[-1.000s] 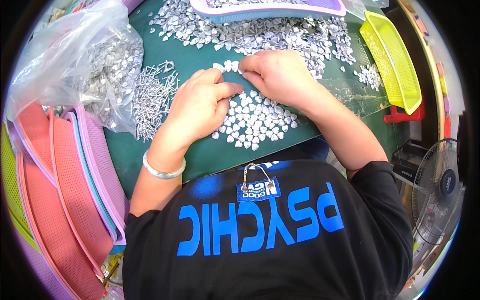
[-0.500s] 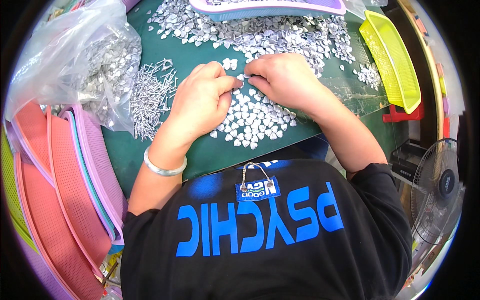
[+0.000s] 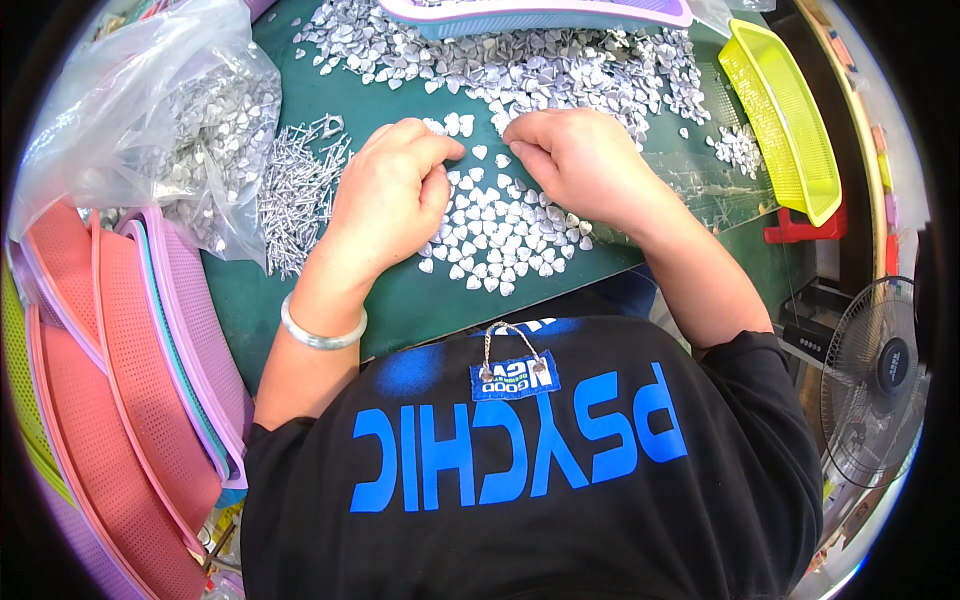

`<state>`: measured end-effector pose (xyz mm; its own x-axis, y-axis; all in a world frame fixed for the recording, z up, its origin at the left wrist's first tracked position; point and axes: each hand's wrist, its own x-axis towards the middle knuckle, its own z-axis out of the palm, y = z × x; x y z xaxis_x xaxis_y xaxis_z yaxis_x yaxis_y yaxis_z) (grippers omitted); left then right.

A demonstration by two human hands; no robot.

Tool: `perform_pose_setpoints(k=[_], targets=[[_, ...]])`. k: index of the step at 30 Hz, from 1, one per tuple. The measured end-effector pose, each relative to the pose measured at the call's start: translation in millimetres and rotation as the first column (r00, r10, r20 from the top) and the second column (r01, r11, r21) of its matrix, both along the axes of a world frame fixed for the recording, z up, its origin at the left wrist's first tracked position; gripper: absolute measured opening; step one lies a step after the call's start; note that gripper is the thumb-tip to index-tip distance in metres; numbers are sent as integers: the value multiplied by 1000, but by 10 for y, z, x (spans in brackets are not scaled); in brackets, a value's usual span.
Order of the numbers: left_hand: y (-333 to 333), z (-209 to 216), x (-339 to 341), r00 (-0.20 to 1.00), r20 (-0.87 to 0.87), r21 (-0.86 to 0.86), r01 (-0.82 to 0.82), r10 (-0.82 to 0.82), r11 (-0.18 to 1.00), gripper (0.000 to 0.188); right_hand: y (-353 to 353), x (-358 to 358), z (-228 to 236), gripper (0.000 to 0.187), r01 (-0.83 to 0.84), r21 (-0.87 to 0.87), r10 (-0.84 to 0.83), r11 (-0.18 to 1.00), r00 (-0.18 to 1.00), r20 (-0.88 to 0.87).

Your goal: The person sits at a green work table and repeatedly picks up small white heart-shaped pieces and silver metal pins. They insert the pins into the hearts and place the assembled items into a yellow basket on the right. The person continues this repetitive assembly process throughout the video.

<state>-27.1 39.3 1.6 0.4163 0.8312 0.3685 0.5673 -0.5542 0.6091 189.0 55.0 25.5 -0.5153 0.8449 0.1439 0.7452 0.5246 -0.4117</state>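
My left hand (image 3: 388, 192) and my right hand (image 3: 582, 162) rest curled on a green mat (image 3: 420, 300), fingertips facing each other a small gap apart. One small silver heart piece (image 3: 480, 152) lies between the fingertips. Just below both hands is a heap of the same silver hearts (image 3: 495, 240). The thumb and forefinger of my left hand are pinched together; anything held in either hand is hidden. A silver bangle (image 3: 320, 332) circles my left wrist. A pile of thin metal pins (image 3: 292, 195) lies left of my left hand.
A wide spread of silver hearts (image 3: 560, 70) covers the far mat. A clear bag of hearts (image 3: 160, 130) sits far left above stacked pink and purple baskets (image 3: 130, 400). A yellow basket (image 3: 790, 110), a purple tray (image 3: 540, 15) and a fan (image 3: 880, 370) surround the mat.
Both hands have stayed over the heap. The fingertips met half a second ago and now sit slightly apart, with a single heart lying between them.
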Motion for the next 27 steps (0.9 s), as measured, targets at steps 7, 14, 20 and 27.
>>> perform_pose_setpoints(k=[7, 14, 20, 27], targets=[[-20, 16, 17, 999, -47, -14, 0, -1, 1000, 27, -81, 89, 21, 17, -81, -51, 81, 995, 997, 5], [-46, 45, 18, 991, -131, -67, 28, -36, 997, 34, -103, 108, 38, 20, -81, -45, 82, 996, 996, 36], [-35, 47, 79, 991, -83, -18, 99, -100, 995, 35, -43, 101, -25, 18, -6, 81, 4, 997, 1000, 20], [10, 22, 39, 984, -56, -46, 169, -171, 985, 32, -43, 65, -35, 12, -31, 46, 30, 998, 999, 39]])
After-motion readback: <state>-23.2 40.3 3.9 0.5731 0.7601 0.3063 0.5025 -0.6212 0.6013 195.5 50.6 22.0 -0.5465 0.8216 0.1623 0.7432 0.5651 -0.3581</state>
